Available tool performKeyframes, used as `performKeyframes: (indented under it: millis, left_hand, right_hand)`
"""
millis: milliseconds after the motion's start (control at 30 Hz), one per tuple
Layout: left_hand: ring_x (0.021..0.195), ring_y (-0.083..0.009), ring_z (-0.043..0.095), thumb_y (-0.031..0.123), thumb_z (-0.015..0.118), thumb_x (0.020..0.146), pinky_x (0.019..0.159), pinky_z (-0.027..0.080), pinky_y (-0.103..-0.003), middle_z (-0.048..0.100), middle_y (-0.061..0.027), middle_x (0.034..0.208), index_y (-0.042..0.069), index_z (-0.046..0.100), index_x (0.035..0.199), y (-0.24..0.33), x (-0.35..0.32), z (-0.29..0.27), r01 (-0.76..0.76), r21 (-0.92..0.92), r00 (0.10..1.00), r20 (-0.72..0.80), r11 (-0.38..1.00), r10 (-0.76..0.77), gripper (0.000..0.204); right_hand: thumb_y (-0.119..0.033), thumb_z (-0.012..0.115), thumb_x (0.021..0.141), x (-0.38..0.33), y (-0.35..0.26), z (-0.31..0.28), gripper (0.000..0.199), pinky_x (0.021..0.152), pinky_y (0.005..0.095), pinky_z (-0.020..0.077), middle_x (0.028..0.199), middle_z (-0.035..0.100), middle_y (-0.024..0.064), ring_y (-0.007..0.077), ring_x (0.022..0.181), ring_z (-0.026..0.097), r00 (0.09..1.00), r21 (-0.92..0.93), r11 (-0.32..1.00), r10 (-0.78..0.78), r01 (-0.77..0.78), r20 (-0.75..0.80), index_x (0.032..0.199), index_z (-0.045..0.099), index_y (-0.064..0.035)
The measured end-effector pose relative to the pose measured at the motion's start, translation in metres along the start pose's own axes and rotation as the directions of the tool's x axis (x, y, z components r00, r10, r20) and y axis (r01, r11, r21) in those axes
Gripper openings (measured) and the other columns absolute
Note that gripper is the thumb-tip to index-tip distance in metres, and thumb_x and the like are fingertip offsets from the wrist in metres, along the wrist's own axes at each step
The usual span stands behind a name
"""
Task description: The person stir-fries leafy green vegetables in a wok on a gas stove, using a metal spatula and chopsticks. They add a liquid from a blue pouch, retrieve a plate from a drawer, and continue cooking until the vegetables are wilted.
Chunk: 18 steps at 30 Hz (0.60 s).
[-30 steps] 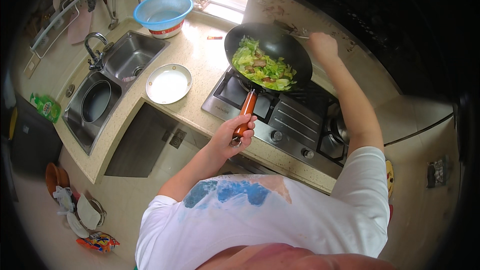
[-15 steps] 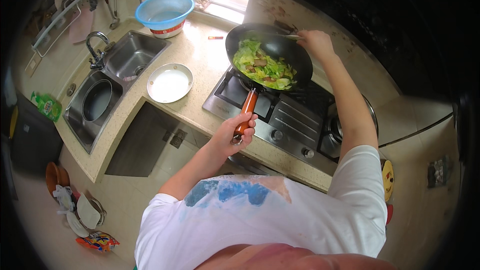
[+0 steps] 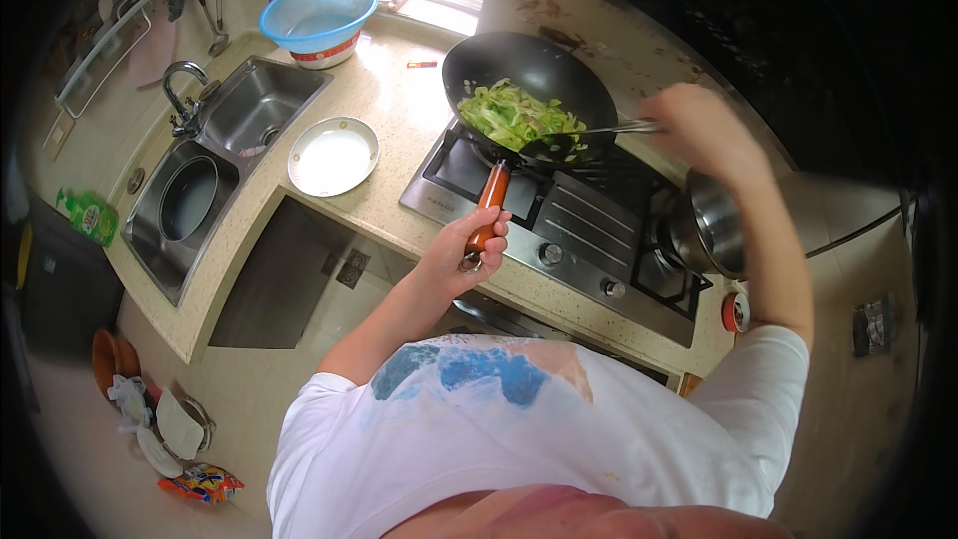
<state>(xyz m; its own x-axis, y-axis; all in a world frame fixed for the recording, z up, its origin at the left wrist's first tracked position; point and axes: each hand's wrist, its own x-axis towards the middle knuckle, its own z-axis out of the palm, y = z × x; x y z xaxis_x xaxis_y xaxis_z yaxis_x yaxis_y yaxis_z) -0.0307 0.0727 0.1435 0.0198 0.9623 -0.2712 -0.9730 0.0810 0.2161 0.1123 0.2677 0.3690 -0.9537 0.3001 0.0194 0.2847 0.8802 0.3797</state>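
A dark wok point(image 3: 574, 70) sits tilted over the stove's left burner, its hollow leaning toward me. My left hand point(image 3: 467, 248) is wrapped round the wok's orange-brown handle point(image 3: 493, 195). Chopped green leaves point(image 3: 507, 110) lie in a heap in the lower part of the wok; brownish pieces are hard to make out among them. My right hand point(image 3: 699, 130), blurred by motion, is closed on the end of a spatula point(image 3: 609, 130) out past the wok's right rim. The spatula's dark blade reaches in at the near edge of the leaves.
A steel pot point(image 3: 711, 225) stands on the right burner of the gas stove point(image 3: 594, 240), with a red-sided tin point(image 3: 735, 311) nearby. Left of the stove lies a white plate point(image 3: 334, 157). Behind it stands a blue basin point(image 3: 317, 15), and further left a double sink point(image 3: 239, 120) holding a dark pan point(image 3: 189, 198).
My right hand has swung right and nearer, drawing the spatula from the wok's far rim to its near right side. The leaves are bunched closer together. My left hand keeps its grip.
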Motion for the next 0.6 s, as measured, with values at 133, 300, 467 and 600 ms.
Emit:
performKeyframes:
  millis: [133, 300, 467, 600]
  left_hand:
    - [0.058, -0.0078, 0.049, 0.018, 0.058, 0.09, 0.046, 0.04, -0.017, 0.053, -0.0008, 0.076, 0.003, 0.05, 0.1, -0.001, 0.001, -0.001, -0.012, -0.007, 1.0, 0.002, 1.0, 0.012, 0.019]
    - [0.058, -0.0081, 0.05, 0.017, 0.058, 0.09, 0.047, 0.039, -0.018, 0.053, -0.0012, 0.076, 0.002, 0.05, 0.099, -0.001, 0.005, -0.008, -0.001, -0.012, 0.999, 0.034, 1.0, 0.002, 0.019]
    - [0.058, -0.0058, 0.048, 0.017, 0.057, 0.09, 0.044, 0.04, -0.016, 0.053, -0.0007, 0.078, 0.0, 0.049, 0.107, -0.002, 0.006, -0.009, -0.015, -0.001, 1.0, 0.019, 1.0, 0.015, 0.025]
    - [0.058, -0.006, 0.048, 0.017, 0.057, 0.09, 0.044, 0.04, -0.016, 0.053, -0.0011, 0.078, 0.0, 0.048, 0.107, -0.003, 0.006, -0.006, -0.037, 0.018, 0.999, 0.01, 0.999, 0.037, 0.026]
  right_hand:
    - [-0.014, 0.067, 0.072, 0.048, -0.014, 0.046, 0.015, 0.071, 0.0413, 0.0523, 0.087, 0.065, 0.0154, 0.0331, 0.084, 0.063, 0.993, -0.108, 0.987, 0.118, -0.12, -0.028, 0.081, 0.065, -0.0024]
    - [-0.019, 0.066, 0.075, 0.084, 0.044, 0.019, 0.021, 0.07, 0.0376, 0.0544, 0.086, 0.067, 0.0153, 0.0288, 0.081, 0.066, 0.897, -0.099, 0.897, 0.438, -0.431, 0.063, 0.087, 0.067, -0.002]
    - [-0.017, 0.059, 0.076, 0.121, 0.081, 0.03, 0.017, 0.062, 0.0324, 0.0535, 0.077, 0.068, 0.0101, 0.0178, 0.068, 0.068, 0.741, -0.172, 0.805, 0.59, -0.567, 0.32, 0.078, 0.067, -0.0016]
    - [-0.028, 0.067, 0.078, 0.122, 0.066, 0.085, 0.021, 0.072, 0.034, 0.0511, 0.082, 0.068, 0.0067, 0.0224, 0.08, 0.065, 0.731, -0.011, 0.772, 0.605, -0.635, 0.315, 0.084, 0.069, -0.008]
